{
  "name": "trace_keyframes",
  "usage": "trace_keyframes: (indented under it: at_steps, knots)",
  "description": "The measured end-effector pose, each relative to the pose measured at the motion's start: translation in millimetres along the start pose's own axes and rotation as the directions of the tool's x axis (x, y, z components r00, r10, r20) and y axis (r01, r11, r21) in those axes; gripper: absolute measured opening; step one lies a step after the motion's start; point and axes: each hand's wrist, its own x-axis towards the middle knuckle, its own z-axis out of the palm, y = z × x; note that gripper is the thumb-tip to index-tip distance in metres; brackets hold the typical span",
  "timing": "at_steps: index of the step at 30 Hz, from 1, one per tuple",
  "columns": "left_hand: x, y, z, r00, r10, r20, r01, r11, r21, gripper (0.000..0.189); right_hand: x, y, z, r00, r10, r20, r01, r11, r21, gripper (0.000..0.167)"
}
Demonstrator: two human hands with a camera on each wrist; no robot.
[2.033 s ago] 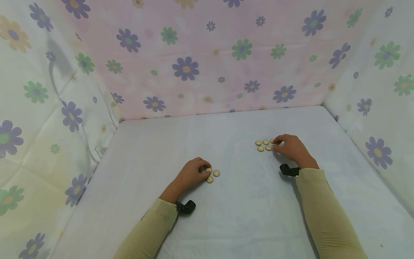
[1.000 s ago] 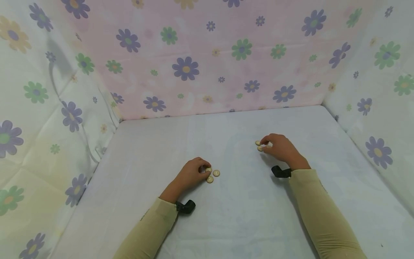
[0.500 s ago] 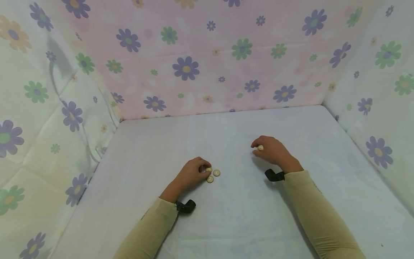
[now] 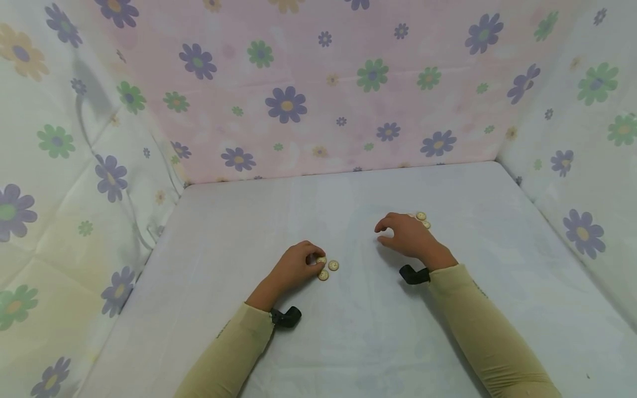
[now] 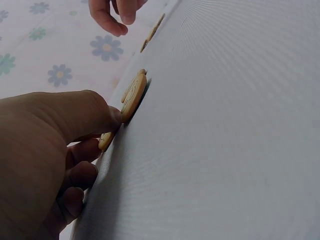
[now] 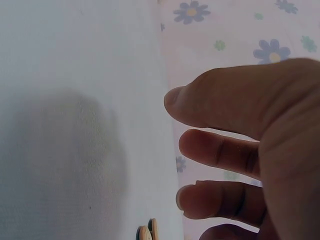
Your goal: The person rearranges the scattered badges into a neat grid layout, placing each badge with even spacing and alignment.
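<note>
My left hand (image 4: 297, 265) rests low on the table and pinches a small tan disc (image 4: 321, 260) between thumb and fingers. Beside the fingertips, one more tan disc (image 4: 333, 265) lies flat to the right and another disc (image 4: 323, 275) just below. In the left wrist view, the thumb sits against a disc edge (image 5: 134, 95) with dark line markings. My right hand (image 4: 409, 236) hovers above the table, fingers curved apart, with nothing between them. Behind it lie several similar discs (image 4: 421, 216), partly hidden by the hand; two disc edges (image 6: 145, 233) show low in the right wrist view.
A white cloth covers the table (image 4: 348, 331). Flowered cloth (image 4: 328, 72) stands along its back, with more patterned cloth on the left and right sides. Each wrist wears a black camera mount (image 4: 286, 318). The right hand casts a shadow on the table.
My right hand has moved left across the right-hand group of discs, and the discs at its right end have come back into view. The left hand and its discs have stayed put.
</note>
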Motion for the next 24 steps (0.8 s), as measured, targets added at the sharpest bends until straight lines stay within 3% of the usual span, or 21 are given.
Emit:
trace_keyframes:
  at_steps: [24]
  knots:
    - [0.3,-0.4,0.2,1.0,-0.006,0.002,0.006,1.0,-0.012,0.019,1.2,-24,13,0.996,-0.069,0.051,0.071,0.997,-0.041,0.018]
